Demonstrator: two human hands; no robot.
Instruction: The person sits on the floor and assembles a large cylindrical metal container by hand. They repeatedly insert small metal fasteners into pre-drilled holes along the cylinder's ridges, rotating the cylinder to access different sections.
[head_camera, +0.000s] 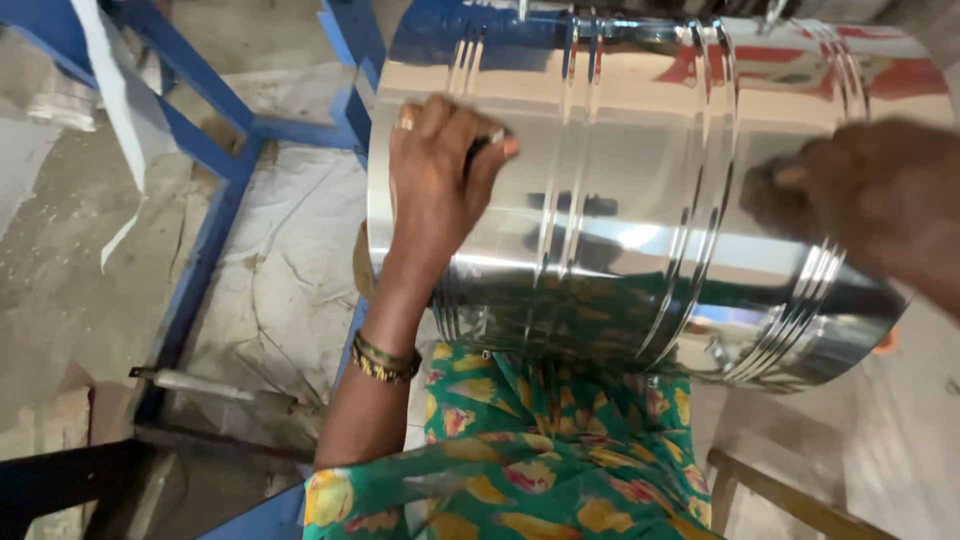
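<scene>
A large shiny steel drum (620, 190) with ribbed bands lies on its side across my lap. My left hand (435, 175) rests on its left end, fingers curled around a small dark object pressed to the metal. A ring shows on one finger and bangles on the wrist. My right hand (880, 195) is blurred and lies against the drum's right end, near the ribbed bands. Whether it holds anything cannot be made out.
A blue metal frame (215, 190) stands to the left over a dusty concrete floor (60, 280). A white strip (115, 110) hangs from the frame. My green patterned clothing (540, 450) fills the bottom centre. A wooden edge (780, 495) shows at bottom right.
</scene>
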